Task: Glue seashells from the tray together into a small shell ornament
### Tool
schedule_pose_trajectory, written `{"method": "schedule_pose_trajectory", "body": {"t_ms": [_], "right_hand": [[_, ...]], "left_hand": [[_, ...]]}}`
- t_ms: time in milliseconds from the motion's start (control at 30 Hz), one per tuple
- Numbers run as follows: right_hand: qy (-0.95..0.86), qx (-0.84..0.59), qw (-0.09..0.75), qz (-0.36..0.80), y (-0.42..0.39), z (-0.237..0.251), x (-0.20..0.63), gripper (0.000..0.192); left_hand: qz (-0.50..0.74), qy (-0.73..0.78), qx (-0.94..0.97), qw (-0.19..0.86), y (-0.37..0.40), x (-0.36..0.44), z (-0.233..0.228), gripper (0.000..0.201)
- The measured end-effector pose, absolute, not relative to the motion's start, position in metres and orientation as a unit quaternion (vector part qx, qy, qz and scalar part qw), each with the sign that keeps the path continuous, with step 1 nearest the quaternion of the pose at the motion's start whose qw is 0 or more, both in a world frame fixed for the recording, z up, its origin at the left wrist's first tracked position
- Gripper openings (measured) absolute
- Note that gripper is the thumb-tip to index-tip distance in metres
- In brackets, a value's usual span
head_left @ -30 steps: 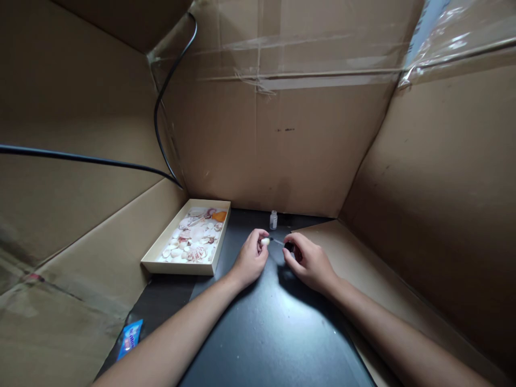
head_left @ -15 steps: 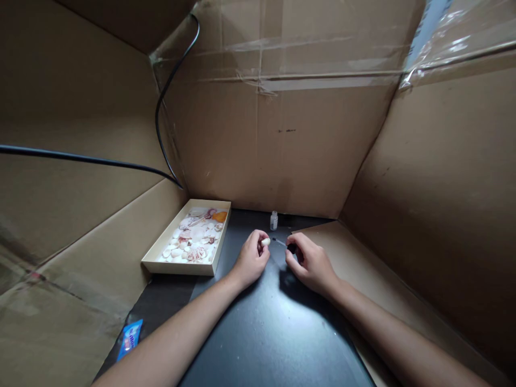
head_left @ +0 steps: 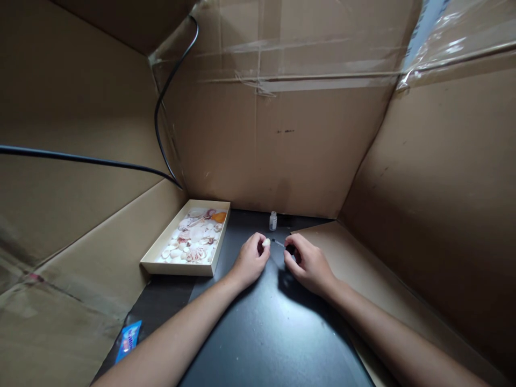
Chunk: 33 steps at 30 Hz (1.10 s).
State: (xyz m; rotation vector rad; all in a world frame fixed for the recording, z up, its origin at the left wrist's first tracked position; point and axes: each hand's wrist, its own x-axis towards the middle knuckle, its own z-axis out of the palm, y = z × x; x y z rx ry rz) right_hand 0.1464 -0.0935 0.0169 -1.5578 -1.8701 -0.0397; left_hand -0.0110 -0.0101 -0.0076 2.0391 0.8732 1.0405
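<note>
My left hand (head_left: 253, 259) pinches a small whitish shell (head_left: 266, 243) between thumb and fingers. Facing it, my right hand (head_left: 308, 262) grips a bottle-cap brush (head_left: 278, 243), whose black cap is partly hidden by the fingers. The brush's thin stem points left, its dark tip a short way from the shell; whether they touch I cannot tell. Just beyond both hands, a small clear bottle (head_left: 273, 221) stands upright without a cap. To the left lies a shallow cream box (head_left: 177, 268) holding several seashells (head_left: 196, 253), mostly white, and one orange piece.
Cardboard walls (head_left: 258, 145) enclose the black table (head_left: 258, 344) on the left, back and right. A cardboard flap (head_left: 346, 252) lies along the right side. A blue packet (head_left: 128, 342) sits by my left forearm. Black cable (head_left: 80, 159) runs along the left wall.
The shell has turned a little in my left hand, showing a rounder outline. Both hands stay nearly in place, and the brush remains close to the shell.
</note>
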Motion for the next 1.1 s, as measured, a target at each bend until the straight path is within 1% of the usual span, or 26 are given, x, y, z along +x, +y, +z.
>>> {"method": "schedule_pose_trajectory", "body": {"t_ms": [100,167,233,333,433,567,700,833,967,1100], "right_hand": [[-0.724,-0.596,0.346,-0.01,-0.0936,0.0157,0.1463,0.013],[-0.716,-0.611,0.336,-0.018,-0.0932,0.0151,0.1463,0.011],[-0.705,-0.619,0.346,-0.024,-0.0929,0.0152,0.1464,0.01],[-0.719,-0.593,0.362,-0.006,-0.0933,0.0162,0.1462,0.013],[-0.726,-0.595,0.346,-0.01,-0.0944,0.0169,0.1457,0.01],[-0.725,-0.589,0.357,0.0,-0.0953,0.0168,0.1447,0.012],[-0.721,-0.606,0.338,-0.007,-0.0946,0.0169,0.1443,0.008],[-0.73,-0.585,0.354,0.004,-0.0949,0.0175,0.1445,0.011],[-0.73,-0.587,0.35,-0.003,-0.096,0.018,0.1444,0.007],[-0.739,-0.568,0.363,0.01,-0.0961,0.0184,0.144,0.01]], "left_hand": [[0.39,0.332,0.79,0.337,-0.01,-0.0116,-0.0075,0.012],[0.387,0.328,0.79,0.345,-0.0104,-0.0118,-0.0074,0.013],[0.385,0.324,0.791,0.35,-0.0109,-0.012,-0.0072,0.011],[0.385,0.323,0.794,0.342,-0.0111,-0.0117,-0.0073,0.009],[0.386,0.319,0.798,0.335,-0.0108,-0.0114,-0.0082,0.008],[0.382,0.313,0.802,0.335,-0.0106,-0.0115,-0.009,0.006],[0.373,0.31,0.807,0.338,-0.0109,-0.0113,-0.0083,0.006],[0.372,0.312,0.805,0.341,-0.0114,-0.0108,-0.008,0.005],[0.371,0.307,0.807,0.342,-0.0112,-0.0112,-0.0088,0.006],[0.37,0.312,0.81,0.331,-0.0102,-0.0118,-0.0101,0.007]]}}
